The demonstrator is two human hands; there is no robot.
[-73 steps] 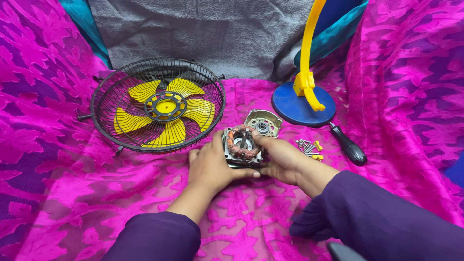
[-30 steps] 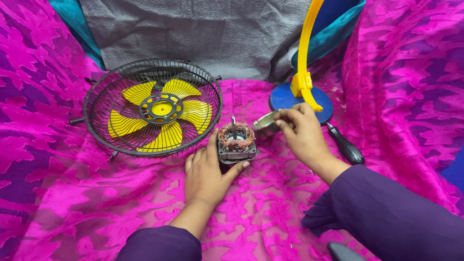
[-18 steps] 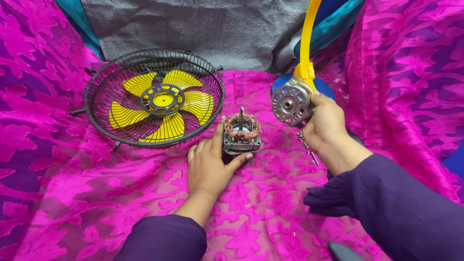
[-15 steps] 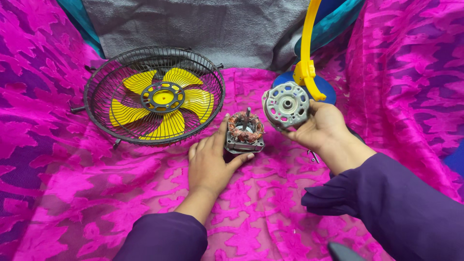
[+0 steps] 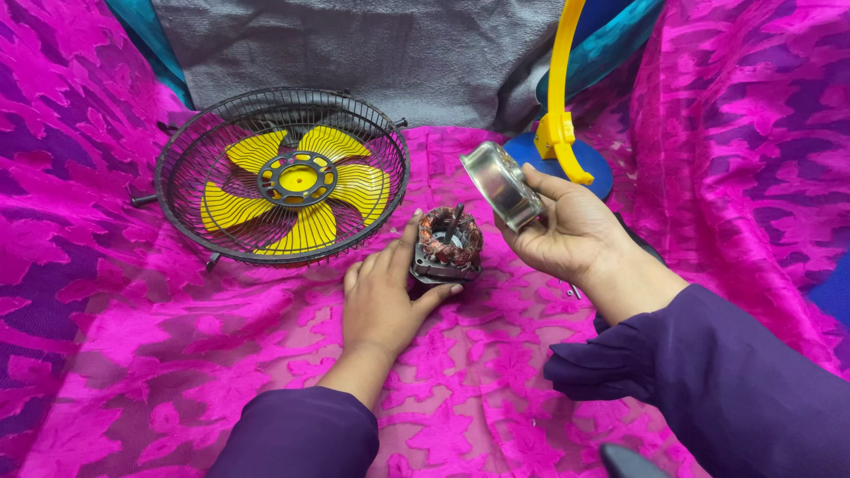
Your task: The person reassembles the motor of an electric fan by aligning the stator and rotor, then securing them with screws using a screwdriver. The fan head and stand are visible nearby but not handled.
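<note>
Left hand sits flat on the pink cloth, thumb and fingers half-curled around the base of the motor stator, which stands just ahead of the fingertips with copper windings and shaft pointing up. Right hand is raised off the cloth, fingers wrapped round the silver motor end cover, held tilted on edge up and to the right of the stator, close but not touching it. Caged yellow fan lies well left of the left hand; blue stand base sits just behind the right hand, a few screws beside its wrist
</note>
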